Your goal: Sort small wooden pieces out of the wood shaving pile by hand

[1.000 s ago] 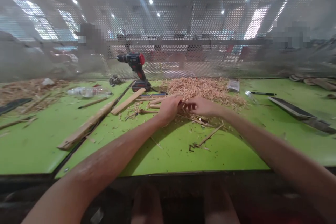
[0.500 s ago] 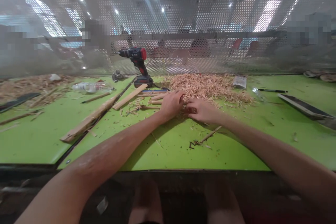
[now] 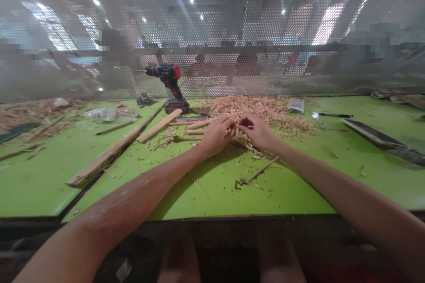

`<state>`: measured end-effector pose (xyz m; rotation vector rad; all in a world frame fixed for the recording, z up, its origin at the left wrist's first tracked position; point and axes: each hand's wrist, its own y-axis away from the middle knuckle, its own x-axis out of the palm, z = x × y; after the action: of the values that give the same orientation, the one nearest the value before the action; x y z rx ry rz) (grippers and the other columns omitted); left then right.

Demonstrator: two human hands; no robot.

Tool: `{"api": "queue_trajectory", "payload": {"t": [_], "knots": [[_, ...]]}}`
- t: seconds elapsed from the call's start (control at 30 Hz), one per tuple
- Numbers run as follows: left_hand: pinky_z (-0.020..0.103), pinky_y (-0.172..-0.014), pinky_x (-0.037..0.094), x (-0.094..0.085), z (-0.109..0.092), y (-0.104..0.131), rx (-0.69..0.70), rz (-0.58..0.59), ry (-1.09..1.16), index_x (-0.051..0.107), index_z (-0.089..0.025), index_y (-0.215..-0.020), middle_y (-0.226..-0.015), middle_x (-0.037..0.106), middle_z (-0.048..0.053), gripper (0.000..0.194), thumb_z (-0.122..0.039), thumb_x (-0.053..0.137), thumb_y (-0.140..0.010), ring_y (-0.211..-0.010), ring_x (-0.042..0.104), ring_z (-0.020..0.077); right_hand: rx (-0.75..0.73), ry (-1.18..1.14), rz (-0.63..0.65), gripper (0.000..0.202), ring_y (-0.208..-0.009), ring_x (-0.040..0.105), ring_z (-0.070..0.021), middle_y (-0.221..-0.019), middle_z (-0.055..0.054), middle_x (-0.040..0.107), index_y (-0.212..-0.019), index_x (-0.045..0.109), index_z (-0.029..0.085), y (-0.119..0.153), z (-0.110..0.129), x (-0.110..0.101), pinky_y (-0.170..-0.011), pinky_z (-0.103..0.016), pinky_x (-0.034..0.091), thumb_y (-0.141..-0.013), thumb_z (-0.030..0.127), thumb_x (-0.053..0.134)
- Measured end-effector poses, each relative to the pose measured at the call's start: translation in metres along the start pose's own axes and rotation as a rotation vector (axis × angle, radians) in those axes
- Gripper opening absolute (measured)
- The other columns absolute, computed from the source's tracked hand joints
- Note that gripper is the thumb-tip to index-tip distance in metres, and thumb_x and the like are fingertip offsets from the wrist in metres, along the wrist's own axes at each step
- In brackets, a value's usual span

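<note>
Since your left hand (image 3: 217,136) and right hand (image 3: 257,130) are pretty much fingertip to fingertip over the green tabletop (image 3: 212,203), it's hard to see what's going on between them. Your left fingers are curled over, back of the hand facing up, and your right thumb and index finger bend in toward them. Can't tell if either one's actually pinching anything, the spot's just too small and blurry.

The big pile of wood shavings (image 3: 252,108) is right behind your hands, near the perforated screen (image 3: 215,31). A few pale sticks (image 3: 195,131) lie just left of your left hand. Closer to you there's a thin twig (image 3: 264,169) with dark bits around its near end.

You've also got a cordless drill (image 3: 171,82) standing upright at the back, a flat wooden slat (image 3: 159,126) lying in front of it, and a longer wooden board (image 3: 106,155) running along the table seam. Clear plastic bottle (image 3: 111,114) is on its side off to the left, black pen (image 3: 334,115) is over on the right.
</note>
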<state>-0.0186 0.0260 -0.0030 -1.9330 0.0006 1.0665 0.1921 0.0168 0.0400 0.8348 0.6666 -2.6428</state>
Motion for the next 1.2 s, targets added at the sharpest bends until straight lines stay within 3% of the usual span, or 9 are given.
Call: {"api": "queue_trajectory", "payload": {"t": [0.13,0.27,0.4,0.57,0.77,0.97,1.2], "knots": [[0.034,-0.086,0.058,0.002,0.003,-0.001,-0.027,0.031,0.077,0.073,-0.02,-0.1,-0.103,0.076,0.008,0.01,-0.013,0.066,-0.104,-0.095,0.071,0.0226,0.004,-0.129,-0.014,0.031,-0.089,0.071,-0.0254,-0.096,-0.01,0.077,-0.091,0.07,0.02,0.0,0.001,-0.001,-0.093,-0.05,0.063,-0.095,0.046,0.086],[0.032,-0.083,0.059,0.002,0.005,-0.003,-0.078,0.055,0.17,0.074,-0.018,-0.102,-0.104,0.077,0.008,0.012,-0.01,0.065,-0.102,-0.09,0.07,0.0202,0.049,-0.189,0.006,0.01,-0.092,0.074,-0.0226,-0.101,-0.009,0.081,-0.098,0.077,0.019,0.001,0.002,-0.004,-0.092,-0.043,0.064,-0.095,0.026,0.084],[0.03,-0.077,0.059,0.002,0.002,-0.005,-0.137,0.089,0.233,0.075,-0.018,-0.098,-0.098,0.078,0.007,0.012,-0.01,0.067,-0.1,-0.083,0.069,0.0179,0.043,-0.205,0.01,0.011,-0.099,0.077,-0.0226,-0.111,-0.011,0.083,-0.107,0.083,0.018,0.001,0.0,-0.006,-0.096,-0.044,0.066,-0.097,0.018,0.081],[0.03,-0.077,0.059,0.0,0.0,-0.005,-0.207,0.086,0.269,0.072,-0.018,-0.091,-0.092,0.078,0.006,0.012,-0.008,0.068,-0.097,-0.081,0.069,0.0183,-0.022,-0.096,0.001,0.013,-0.092,0.075,-0.0224,-0.103,-0.012,0.083,-0.11,0.084,0.015,0.0,-0.004,-0.004,-0.094,-0.046,0.066,-0.098,0.02,0.08],[0.031,-0.078,0.057,0.0,0.002,-0.004,-0.231,0.055,0.232,0.068,-0.019,-0.086,-0.086,0.074,0.003,0.014,-0.006,0.073,-0.09,-0.079,0.066,0.018,-0.044,-0.084,0.011,0.021,-0.093,0.074,-0.0228,-0.104,-0.014,0.082,-0.1,0.083,0.014,0.003,0.0,0.002,-0.098,-0.049,0.064,-0.102,0.034,0.083],[0.029,-0.075,0.053,0.001,0.001,-0.003,-0.235,0.039,0.172,0.065,-0.019,-0.082,-0.083,0.071,0.002,0.018,-0.006,0.075,-0.088,-0.077,0.062,0.0168,-0.004,-0.055,-0.007,0.002,-0.09,0.076,-0.023,-0.096,-0.008,0.082,-0.094,0.079,0.017,0.005,0.007,0.01,-0.095,-0.045,0.062,-0.096,0.017,0.078],[0.03,-0.075,0.052,-0.001,-0.001,-0.001,-0.239,0.026,0.161,0.062,-0.02,-0.08,-0.083,0.07,0.002,0.02,-0.006,0.075,-0.087,-0.079,0.062,0.0179,-0.014,-0.029,-0.032,0.007,-0.09,0.076,-0.0243,-0.097,-0.007,0.083,-0.091,0.078,0.021,0.004,0.004,0.013,-0.095,-0.046,0.062,-0.097,0.024,0.076]]}}
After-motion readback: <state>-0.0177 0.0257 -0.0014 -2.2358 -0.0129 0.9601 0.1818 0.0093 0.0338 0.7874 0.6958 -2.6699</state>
